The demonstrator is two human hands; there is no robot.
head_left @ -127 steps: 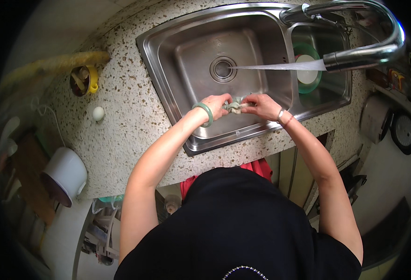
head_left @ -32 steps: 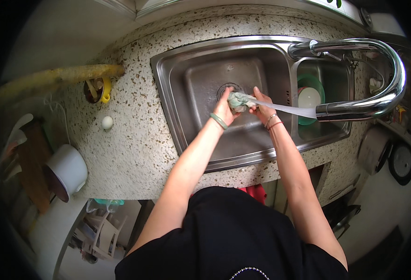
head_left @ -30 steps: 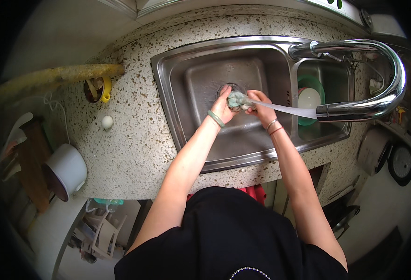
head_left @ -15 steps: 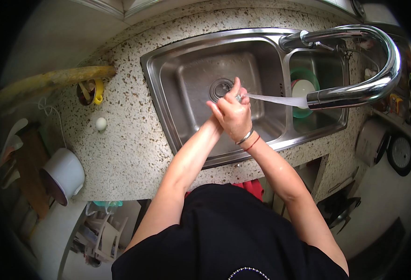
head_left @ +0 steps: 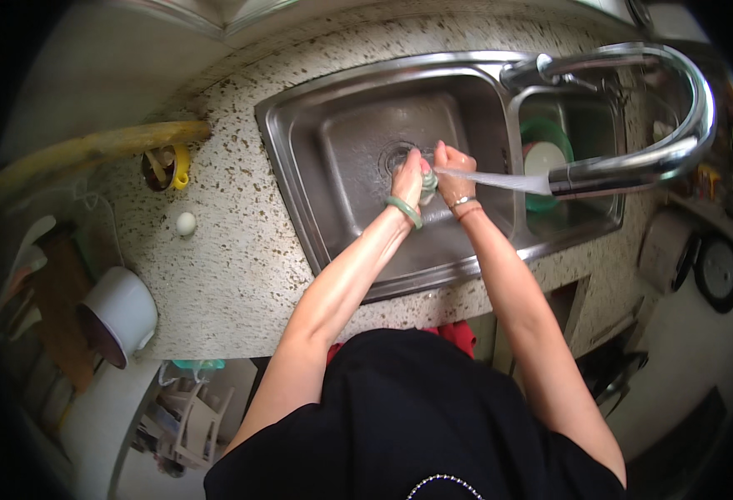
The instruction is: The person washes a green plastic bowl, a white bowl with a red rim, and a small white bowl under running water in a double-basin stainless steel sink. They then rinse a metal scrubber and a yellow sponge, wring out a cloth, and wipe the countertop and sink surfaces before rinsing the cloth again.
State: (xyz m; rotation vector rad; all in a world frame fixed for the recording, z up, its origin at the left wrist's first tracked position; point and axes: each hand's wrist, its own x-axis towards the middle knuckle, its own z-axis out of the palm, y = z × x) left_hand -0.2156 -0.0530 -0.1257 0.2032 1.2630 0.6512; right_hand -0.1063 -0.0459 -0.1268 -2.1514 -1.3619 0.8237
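Note:
Both my hands are over the large basin of the steel sink [head_left: 358, 212], close together in the water stream [head_left: 500, 178]. My left hand [head_left: 408, 175] has its fingers drawn together and a green bangle [head_left: 404, 212] at the wrist. To its right, my right hand [head_left: 456, 173] is curled with its knuckles up, below it a metal bracelet [head_left: 464, 200] and a red string. Against the left palm, between the hands, shows a small pale green thing [head_left: 428, 182], too blurred to name. The chrome faucet [head_left: 600, 175] runs from the right.
A green bowl [head_left: 560, 132] with a white round thing [head_left: 541, 162] sits in the smaller basin. On the speckled counter [head_left: 225, 283] are an egg [head_left: 186, 223], a yellow mug [head_left: 182, 167] holding utensils and a white pot [head_left: 125, 304]. A yellow pole-like thing [head_left: 133, 137] juts in from the left.
My hands, crossed with the right over the left, have drawn apart side by side. The right has shifted right, and the left with its green bangle now shows.

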